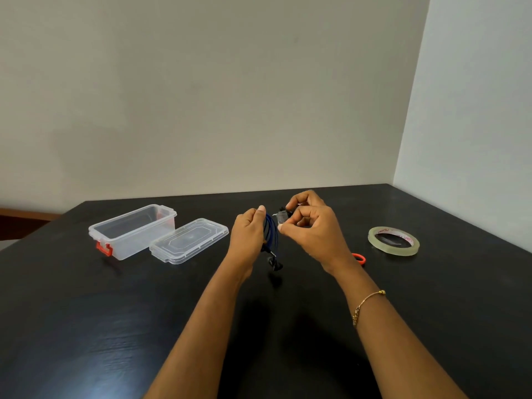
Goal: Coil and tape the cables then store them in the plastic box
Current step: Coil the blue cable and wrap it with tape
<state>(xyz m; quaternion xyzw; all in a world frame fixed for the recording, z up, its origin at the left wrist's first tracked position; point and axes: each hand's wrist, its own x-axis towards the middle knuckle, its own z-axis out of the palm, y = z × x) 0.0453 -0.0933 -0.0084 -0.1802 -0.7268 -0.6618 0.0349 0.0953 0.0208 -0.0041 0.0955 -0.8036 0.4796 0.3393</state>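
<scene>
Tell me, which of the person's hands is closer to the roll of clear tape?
Right. The right hand is raised between the tape roll and the coiled blue cable, pinching a piece of tape at the coil. The left hand grips the coil on its far side from the roll.

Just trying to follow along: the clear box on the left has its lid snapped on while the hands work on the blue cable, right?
Not quite. The plastic box is open; its lid lies on the table beside it, as the head view shows. The left hand and right hand do hold the blue cable.
</scene>
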